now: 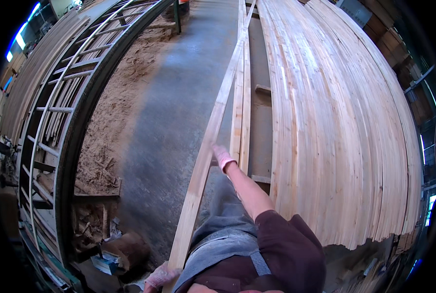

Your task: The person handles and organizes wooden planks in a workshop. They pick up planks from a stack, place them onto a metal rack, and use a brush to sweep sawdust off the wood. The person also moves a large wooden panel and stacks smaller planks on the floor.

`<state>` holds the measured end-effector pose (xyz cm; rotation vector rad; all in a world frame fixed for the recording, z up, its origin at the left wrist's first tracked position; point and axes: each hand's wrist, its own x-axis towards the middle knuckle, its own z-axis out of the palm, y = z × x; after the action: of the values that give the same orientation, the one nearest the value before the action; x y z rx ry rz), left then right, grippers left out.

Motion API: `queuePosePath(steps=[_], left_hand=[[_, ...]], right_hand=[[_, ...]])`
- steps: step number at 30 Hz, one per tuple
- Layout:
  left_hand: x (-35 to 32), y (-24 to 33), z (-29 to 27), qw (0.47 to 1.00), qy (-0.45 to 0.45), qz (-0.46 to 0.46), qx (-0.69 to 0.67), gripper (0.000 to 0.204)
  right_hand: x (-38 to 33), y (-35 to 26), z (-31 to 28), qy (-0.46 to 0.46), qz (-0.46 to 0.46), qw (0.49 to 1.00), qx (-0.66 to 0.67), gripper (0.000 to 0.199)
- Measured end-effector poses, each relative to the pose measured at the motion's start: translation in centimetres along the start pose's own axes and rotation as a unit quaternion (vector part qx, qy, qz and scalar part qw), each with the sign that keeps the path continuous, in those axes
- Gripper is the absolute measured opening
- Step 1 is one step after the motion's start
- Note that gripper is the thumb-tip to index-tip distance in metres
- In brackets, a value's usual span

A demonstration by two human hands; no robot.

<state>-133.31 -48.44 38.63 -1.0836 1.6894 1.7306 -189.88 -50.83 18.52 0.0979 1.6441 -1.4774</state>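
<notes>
A long pale wooden plank (213,127) runs from near my body far ahead over the concrete floor. My left hand (160,276), in a pink glove, grips its near end at the bottom of the view. My right hand (222,156), also pink-gloved, reaches forward with the arm stretched out and rests against the plank's right side further along. A few more planks (242,112) lie flat on the floor just right of it.
A big stack of pale planks (345,122) fills the right side. A green metal rack (71,122) with rungs stands at the left, with sawdust (125,88) and wood scraps beside it. A grey concrete strip (179,97) runs between them.
</notes>
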Motion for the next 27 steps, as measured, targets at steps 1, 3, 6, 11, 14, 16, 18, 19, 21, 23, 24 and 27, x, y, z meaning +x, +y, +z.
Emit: queuePosePath(steps=[1,3,6,11,14,16,18,19,21,23,24,27], left_hand=[[-1.5,2.2,-0.6,1.000,0.011,-0.008,-0.014,0.055],[-0.3,6.4,-4.8,1.000,-0.005,-0.019,-0.013,0.050],[3.4,10.1,-10.6,0.998,0.009,-0.059,-0.006,0.042],[11.4,10.3,-21.1,0.993,0.054,-0.049,0.090,0.029],[27.0,23.4,-28.1,0.928,-0.024,0.032,0.371,0.027],[38.9,35.8,-27.3,0.971,0.036,0.006,-0.235,0.054],[45.4,46.0,-27.2,0.972,-0.012,-0.012,-0.233,0.055],[45.9,48.6,-27.4,0.973,-0.044,-0.015,-0.227,0.055],[46.4,52.8,-29.0,0.972,-0.102,-0.016,-0.212,0.056],[46.6,52.3,-31.6,0.972,-0.053,0.018,-0.227,0.055],[46.4,53.8,-33.0,0.977,-0.054,-0.018,-0.205,0.054],[45.0,56.3,-37.3,0.992,-0.010,-0.019,-0.127,0.060]], right_hand=[[0.3,-2.6,3.2,-0.007,-0.001,1.000,-0.026,0.064],[4.6,-5.0,4.1,-0.034,-0.015,0.994,0.104,0.069],[7.9,-4.2,5.9,-0.060,0.006,0.991,0.123,0.073],[5.2,-8.9,10.3,-0.131,0.043,0.986,0.097,0.054],[3.2,-15.4,11.3,-0.170,0.038,0.982,0.070,0.059],[4.2,-16.2,12.6,-0.249,0.093,0.955,0.134,0.068],[5.7,-17.5,13.5,-0.319,0.083,0.932,0.151,0.074],[6.1,-19.6,13.4,-0.307,0.112,0.938,0.111,0.069],[10.5,-22.5,11.9,-0.444,0.132,0.886,-0.032,0.060],[15.5,-27.4,10.6,-0.443,0.244,0.862,-0.045,0.053],[21.9,-24.5,8.7,-0.449,0.235,0.862,0.025,0.052],[30.7,-36.5,8.8,-0.219,0.203,0.947,0.120,0.077]])
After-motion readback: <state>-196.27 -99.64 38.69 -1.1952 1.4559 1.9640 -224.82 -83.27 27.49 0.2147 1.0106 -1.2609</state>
